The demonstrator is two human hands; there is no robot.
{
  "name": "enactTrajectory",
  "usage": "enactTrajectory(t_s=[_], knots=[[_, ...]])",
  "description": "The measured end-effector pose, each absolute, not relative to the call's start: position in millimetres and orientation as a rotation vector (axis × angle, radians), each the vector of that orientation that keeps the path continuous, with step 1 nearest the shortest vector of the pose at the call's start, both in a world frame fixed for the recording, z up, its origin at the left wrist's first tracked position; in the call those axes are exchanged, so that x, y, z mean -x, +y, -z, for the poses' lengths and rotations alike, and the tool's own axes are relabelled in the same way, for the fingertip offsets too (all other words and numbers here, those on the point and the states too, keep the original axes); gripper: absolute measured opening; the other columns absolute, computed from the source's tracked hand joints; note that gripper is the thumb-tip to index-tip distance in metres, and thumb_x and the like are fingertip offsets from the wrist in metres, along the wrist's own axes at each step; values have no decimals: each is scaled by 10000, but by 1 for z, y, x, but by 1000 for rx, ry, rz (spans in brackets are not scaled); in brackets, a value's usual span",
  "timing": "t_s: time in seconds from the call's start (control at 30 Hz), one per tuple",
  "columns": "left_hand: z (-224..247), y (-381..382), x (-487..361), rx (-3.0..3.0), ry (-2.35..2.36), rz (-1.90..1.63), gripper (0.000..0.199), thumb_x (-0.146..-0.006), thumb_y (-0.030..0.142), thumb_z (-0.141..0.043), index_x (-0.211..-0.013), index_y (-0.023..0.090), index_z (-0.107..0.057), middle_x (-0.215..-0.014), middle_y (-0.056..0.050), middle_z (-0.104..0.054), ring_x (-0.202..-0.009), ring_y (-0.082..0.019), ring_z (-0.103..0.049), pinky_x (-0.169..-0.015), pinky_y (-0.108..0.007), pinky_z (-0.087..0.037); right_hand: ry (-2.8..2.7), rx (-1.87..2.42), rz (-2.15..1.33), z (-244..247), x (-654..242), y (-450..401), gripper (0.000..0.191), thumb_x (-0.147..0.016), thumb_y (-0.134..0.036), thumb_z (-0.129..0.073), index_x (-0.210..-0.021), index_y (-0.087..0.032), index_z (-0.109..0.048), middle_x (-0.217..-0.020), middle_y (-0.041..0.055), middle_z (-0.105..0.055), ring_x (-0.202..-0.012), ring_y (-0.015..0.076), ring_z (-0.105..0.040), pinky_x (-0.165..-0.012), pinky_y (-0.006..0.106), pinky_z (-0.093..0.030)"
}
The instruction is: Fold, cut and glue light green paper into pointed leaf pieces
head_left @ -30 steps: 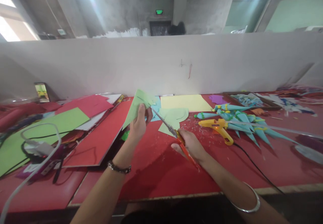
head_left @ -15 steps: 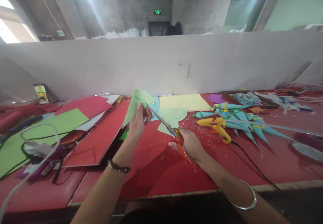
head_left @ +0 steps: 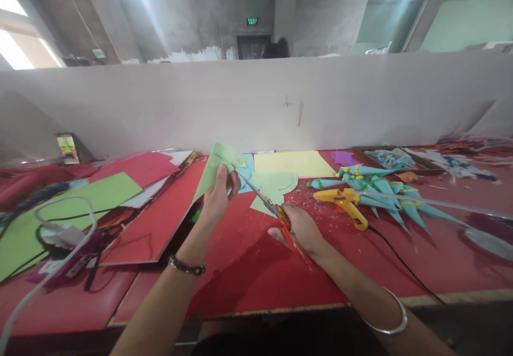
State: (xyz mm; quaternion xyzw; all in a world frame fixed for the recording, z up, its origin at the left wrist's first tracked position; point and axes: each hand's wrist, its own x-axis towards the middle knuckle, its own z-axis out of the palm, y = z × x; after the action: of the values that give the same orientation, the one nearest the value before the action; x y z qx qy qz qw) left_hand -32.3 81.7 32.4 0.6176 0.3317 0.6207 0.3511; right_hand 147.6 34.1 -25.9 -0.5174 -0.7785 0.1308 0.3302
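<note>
My left hand (head_left: 219, 191) is closed on a piece of light green paper (head_left: 211, 170), thumb on the near face, lifted above the red table (head_left: 256, 270). My right hand (head_left: 301, 229) grips a pair of scissors (head_left: 289, 237) with red and yellow handles. The blades point up and left, their tips at the paper's right edge beside my left fingers; I cannot tell how far apart they are. Below the blades lie a cut light green sheet (head_left: 276, 185) with a curved outline and a light blue sheet (head_left: 249, 164).
A yellow glue gun (head_left: 340, 201) lies to the right, its cord trailing off the front edge, beside blue paper cones (head_left: 388, 201). Pale yellow paper (head_left: 294, 162) lies behind. Red board (head_left: 156, 217), green paper (head_left: 96, 198) and a purple power strip (head_left: 68, 262) sit left.
Both hands, the green paper and the scissors stay almost in place. The whole view has shifted very slightly.
</note>
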Motion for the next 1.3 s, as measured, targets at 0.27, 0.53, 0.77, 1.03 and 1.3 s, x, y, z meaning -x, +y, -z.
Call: enactTrajectory(t_s=[0.27,0.53,0.77,1.03,1.3], knots=[[-28,84,30,-1716,788,-1558,501,-864,515,-310,-503,185,-415,-391,45,-333,-354,-65,-301,-396,-222,-272,-2107,1236,-460,29,-149,37,340,-757,-495,-467,-874,-181,-415,-791,46,-516,-687,176,-502,-598,279,-373],[-28,83,26,-1735,813,-1549,474,-871,504,-306,-535,192,-423,-393,50,-325,-369,-74,-312,-399,-228,-264,-2079,1225,-495,29,-152,40,342,-739,-527,-487,-760,-198,-395,-694,0,-477,-589,129,-437,-539,243,-319],[-32,79,27,-1847,870,-1510,523,-895,465,-267,-468,180,-367,-384,40,-301,-372,-69,-302,-418,-232,-260,-2037,1199,-532,29,-150,40,397,-729,-579,-461,-675,-206,-337,-616,-23,-429,-533,105,-373,-506,229,-271],[-31,81,27,-1787,919,-1508,495,-885,470,-293,-490,190,-396,-385,39,-318,-361,-75,-300,-386,-226,-256,-2025,1200,-539,28,-151,39,413,-735,-577,-457,-628,-207,-309,-570,-33,-404,-502,91,-340,-483,222,-244],[-31,82,27,-1776,831,-1504,472,-878,474,-312,-517,188,-418,-391,38,-321,-369,-76,-306,-392,-217,-273,-1995,1213,-525,28,-151,38,440,-730,-600,-453,-592,-206,-313,-532,-38,-402,-466,82,-342,-459,218,-235]])
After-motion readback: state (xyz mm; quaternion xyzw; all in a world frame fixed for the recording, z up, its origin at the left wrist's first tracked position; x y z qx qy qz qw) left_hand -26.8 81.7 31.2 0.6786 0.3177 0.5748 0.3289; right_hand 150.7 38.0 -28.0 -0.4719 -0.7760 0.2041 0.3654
